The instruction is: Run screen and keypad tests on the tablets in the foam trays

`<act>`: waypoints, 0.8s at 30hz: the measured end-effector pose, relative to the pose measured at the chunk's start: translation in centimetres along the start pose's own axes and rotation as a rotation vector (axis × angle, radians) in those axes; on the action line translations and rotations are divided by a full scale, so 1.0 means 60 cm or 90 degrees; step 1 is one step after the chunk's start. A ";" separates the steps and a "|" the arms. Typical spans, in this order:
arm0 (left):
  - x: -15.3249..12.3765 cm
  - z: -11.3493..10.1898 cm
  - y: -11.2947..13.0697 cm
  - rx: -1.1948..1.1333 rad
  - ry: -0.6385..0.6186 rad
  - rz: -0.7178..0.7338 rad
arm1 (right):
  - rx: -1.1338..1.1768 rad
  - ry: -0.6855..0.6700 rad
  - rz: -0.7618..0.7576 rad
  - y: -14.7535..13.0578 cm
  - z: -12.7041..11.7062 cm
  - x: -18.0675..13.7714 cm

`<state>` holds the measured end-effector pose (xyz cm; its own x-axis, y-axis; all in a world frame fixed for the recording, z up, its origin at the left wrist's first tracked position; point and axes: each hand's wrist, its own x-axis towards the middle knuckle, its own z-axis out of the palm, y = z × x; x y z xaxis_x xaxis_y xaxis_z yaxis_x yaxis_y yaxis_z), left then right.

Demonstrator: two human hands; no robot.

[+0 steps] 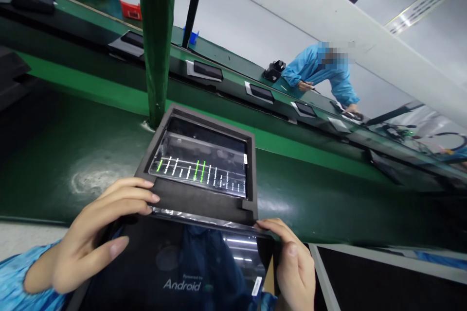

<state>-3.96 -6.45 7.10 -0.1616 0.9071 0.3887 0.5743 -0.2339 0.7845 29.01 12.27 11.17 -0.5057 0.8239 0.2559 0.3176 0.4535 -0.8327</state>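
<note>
A black tablet (175,272) with a glossy screen showing the word Android lies tilted in front of me, held at both sides. My left hand (95,238) grips its left edge, fingers curled over the top and resting against a dark foam tray (204,204). My right hand (292,262) pinches the tablet's right edge. In the foam tray lies a second tablet (204,165), lit with white and green bars. The tray sits on the green conveyor belt (73,155) just beyond the held tablet.
A green post (156,43) rises from the belt right behind the tray. Further trays with devices (207,70) line the far belt. Two people in blue coats (321,75) work across the line. Another dark screen (383,277) lies at the lower right.
</note>
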 end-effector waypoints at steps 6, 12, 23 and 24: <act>0.002 -0.001 -0.005 -0.005 -0.006 -0.002 | -0.004 -0.003 -0.004 0.008 0.005 -0.005; 0.007 -0.003 -0.007 -0.007 -0.013 0.008 | -0.032 0.014 0.012 0.003 0.011 -0.010; 0.011 0.003 -0.013 -0.022 -0.002 -0.009 | -0.046 0.025 0.044 0.007 0.017 -0.016; 0.012 0.004 -0.014 -0.009 0.002 -0.009 | -0.053 0.019 0.040 0.007 0.020 -0.015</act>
<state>-4.38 -5.50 6.62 -0.1719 0.9092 0.3792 0.5601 -0.2264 0.7969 28.64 11.31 10.01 -0.4594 0.8607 0.2195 0.4146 0.4263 -0.8040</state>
